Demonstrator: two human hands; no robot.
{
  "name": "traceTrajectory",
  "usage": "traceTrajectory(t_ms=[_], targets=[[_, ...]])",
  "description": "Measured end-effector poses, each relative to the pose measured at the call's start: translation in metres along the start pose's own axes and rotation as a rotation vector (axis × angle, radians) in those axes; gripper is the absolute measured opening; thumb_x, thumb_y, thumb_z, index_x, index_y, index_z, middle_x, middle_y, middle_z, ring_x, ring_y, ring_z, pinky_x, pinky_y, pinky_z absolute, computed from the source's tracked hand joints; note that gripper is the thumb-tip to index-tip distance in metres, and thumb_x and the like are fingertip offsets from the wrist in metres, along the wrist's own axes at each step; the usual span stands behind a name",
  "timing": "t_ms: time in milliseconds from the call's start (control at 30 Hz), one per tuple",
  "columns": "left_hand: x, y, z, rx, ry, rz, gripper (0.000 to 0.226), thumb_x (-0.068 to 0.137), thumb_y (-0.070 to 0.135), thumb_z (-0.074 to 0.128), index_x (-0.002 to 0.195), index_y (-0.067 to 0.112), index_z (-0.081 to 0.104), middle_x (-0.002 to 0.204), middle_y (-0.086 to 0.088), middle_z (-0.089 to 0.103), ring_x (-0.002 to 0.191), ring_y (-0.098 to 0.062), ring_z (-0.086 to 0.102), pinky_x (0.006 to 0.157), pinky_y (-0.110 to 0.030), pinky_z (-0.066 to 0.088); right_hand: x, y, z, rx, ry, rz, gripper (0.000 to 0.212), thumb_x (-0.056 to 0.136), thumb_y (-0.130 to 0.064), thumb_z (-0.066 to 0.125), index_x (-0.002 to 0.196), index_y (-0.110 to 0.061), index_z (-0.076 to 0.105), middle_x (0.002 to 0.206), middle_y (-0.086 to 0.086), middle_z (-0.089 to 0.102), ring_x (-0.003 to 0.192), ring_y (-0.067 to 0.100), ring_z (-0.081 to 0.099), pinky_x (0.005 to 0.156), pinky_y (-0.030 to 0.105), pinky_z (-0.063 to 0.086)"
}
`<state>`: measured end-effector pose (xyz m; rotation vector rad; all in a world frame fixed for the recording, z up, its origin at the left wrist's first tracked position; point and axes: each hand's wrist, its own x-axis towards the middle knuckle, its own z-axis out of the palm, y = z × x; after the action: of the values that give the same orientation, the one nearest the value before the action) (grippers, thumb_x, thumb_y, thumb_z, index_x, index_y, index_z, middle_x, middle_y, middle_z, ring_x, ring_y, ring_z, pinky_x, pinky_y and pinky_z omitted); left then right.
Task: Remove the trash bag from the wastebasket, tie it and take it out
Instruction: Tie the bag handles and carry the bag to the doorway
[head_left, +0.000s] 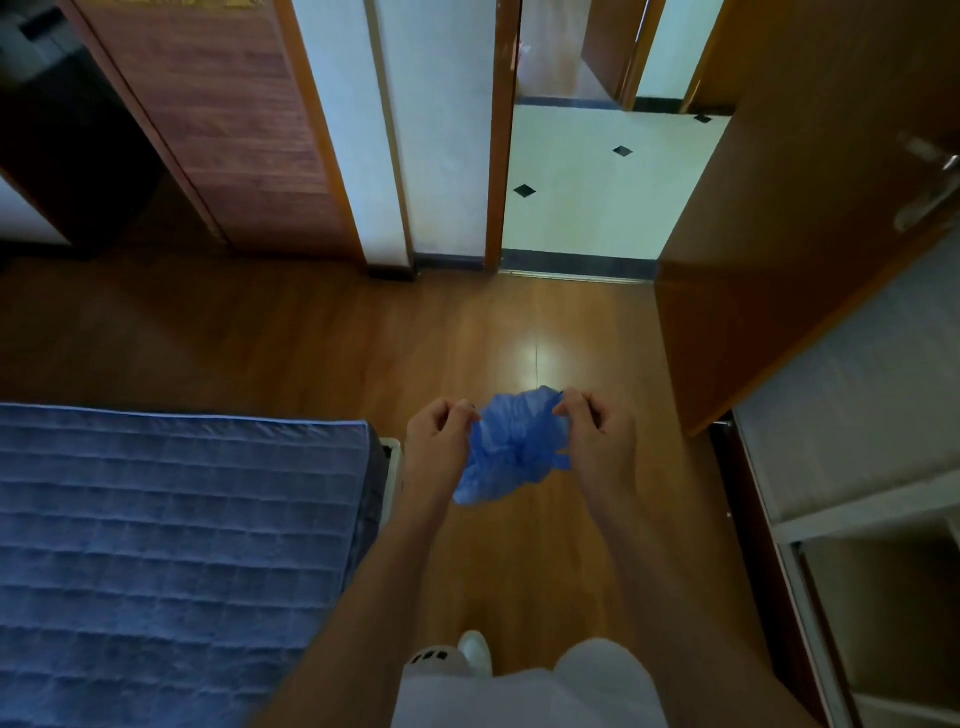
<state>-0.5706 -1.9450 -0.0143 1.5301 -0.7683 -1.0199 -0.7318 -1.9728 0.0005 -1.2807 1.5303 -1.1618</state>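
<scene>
A crumpled blue plastic trash bag (511, 447) hangs in the air above the wooden floor, held between both hands. My left hand (439, 434) pinches its left edge with thumb and fingertips. My right hand (597, 431) pinches its upper right edge the same way. The bag bunches in the middle and a loose corner droops down to the lower left. No wastebasket is in view.
A bed with a blue quilted cover (171, 545) fills the lower left. An open wooden door (810, 249) with a metal handle stands at the right, next to a doorway onto a white tiled floor (597, 197). A wardrobe (208, 119) stands at the back left, and white shelving (872, 509) runs along the right.
</scene>
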Motion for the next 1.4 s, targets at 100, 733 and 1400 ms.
traceTrajectory(t_ms=[100, 733, 1400], targets=[[0.033, 0.006, -0.002, 0.009, 0.0, 0.001, 0.023, 0.084, 0.017, 0.058, 0.062, 0.01, 0.061, 0.051, 0.004, 0.046, 0.051, -0.012, 0.041, 0.051, -0.032, 0.034, 0.029, -0.004, 0.018, 0.009, 0.017, 0.008, 0.032, 0.096, -0.023, 0.055, 0.069, -0.012, 0.067, 0.047, -0.016, 0.052, 0.051, 0.004, 0.044, 0.056, 0.03, 0.038], [0.282, 0.052, 0.052, 0.089, 0.155, -0.082, 0.033, 0.097, 0.02, 0.054, 0.066, 0.018, 0.064, 0.044, 0.01, 0.045, 0.043, -0.011, 0.039, 0.048, -0.031, 0.032, 0.3, -0.022, 0.119, 0.005, -0.251, 0.05, 0.035, 0.096, -0.023, 0.056, 0.064, -0.015, 0.066, 0.042, -0.015, 0.05, 0.041, 0.001, 0.041, 0.051, 0.027, 0.036], [0.511, 0.083, 0.085, 0.1, 0.227, -0.18, 0.03, 0.098, 0.019, 0.052, 0.071, 0.014, 0.064, 0.056, -0.005, 0.049, 0.052, -0.019, 0.044, 0.052, -0.03, 0.038, 0.523, -0.027, 0.225, -0.033, -0.296, 0.111, 0.029, 0.097, -0.022, 0.055, 0.073, -0.012, 0.068, 0.058, -0.003, 0.055, 0.055, 0.011, 0.048, 0.056, 0.031, 0.041]])
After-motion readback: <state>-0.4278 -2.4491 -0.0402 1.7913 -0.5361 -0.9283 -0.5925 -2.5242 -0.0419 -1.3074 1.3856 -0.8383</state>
